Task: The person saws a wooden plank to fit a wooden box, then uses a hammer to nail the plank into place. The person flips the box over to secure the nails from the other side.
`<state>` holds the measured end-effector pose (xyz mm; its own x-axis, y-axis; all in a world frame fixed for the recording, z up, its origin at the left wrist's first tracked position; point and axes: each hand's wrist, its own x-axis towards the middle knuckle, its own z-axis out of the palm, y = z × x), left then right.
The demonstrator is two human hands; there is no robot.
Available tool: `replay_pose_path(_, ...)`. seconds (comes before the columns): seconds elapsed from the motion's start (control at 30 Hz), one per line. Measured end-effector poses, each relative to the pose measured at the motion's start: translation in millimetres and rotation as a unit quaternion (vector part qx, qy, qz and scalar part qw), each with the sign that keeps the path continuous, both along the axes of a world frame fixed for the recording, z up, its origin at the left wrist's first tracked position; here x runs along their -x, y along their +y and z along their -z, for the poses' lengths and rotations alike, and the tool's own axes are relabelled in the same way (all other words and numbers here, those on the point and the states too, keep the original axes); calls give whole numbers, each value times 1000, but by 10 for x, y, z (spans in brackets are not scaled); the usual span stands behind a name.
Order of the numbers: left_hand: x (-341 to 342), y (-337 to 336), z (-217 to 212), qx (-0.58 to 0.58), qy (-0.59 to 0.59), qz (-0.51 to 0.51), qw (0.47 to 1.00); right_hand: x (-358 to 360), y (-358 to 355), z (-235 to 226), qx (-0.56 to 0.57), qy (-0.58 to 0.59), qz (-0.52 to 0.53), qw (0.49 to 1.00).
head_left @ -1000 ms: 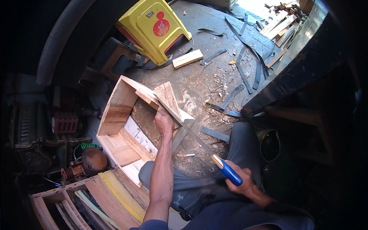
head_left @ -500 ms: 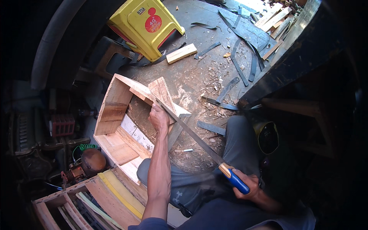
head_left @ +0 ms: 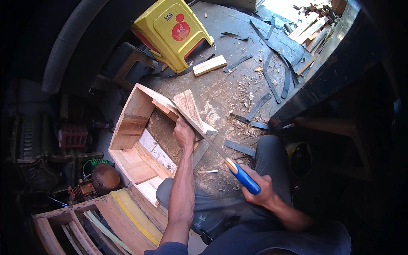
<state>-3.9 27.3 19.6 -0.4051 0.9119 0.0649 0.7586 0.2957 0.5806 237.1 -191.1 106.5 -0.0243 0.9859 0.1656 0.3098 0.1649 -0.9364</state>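
A handsaw [head_left: 208, 141] with a long thin metal blade and a blue and wood-coloured handle slants across the middle. Around its handle my right hand [head_left: 262, 187] is closed, above my bent leg. The blade lies over the near right side of an open, box-like wooden frame [head_left: 132, 123], along a short light board [head_left: 187, 104] at that side. With fingers closed, my left hand [head_left: 184, 134] grips the frame's edge right beside the blade. What its fingertips touch is hidden. The frame rests tilted on the floor against my left leg.
Dark strips [head_left: 272, 78], wood chips and a wood block [head_left: 210, 65] lie on the floor. A yellow stool [head_left: 172, 34] stands at the far left. A crate of slats [head_left: 123, 221] and a small compressor [head_left: 105, 178] sit near left. Scrap wood [head_left: 312, 29] is piled at far right.
My right hand has pushed the saw forward and to the left, its blade reaching further over the frame. My left hand keeps its grip. The whole view has shifted slightly.
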Motion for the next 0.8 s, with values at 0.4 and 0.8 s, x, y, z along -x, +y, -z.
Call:
replay_pose_path(0.4, 77, 32, 48, -5, 26, 2, 1000, -184, -392, -128, -8, -27, -16, 999)
replay_pose_path(0.8, 110, -30, 81, 24, 39, -10, 999, -262, -541, -211, 19, -9, -30, 999)
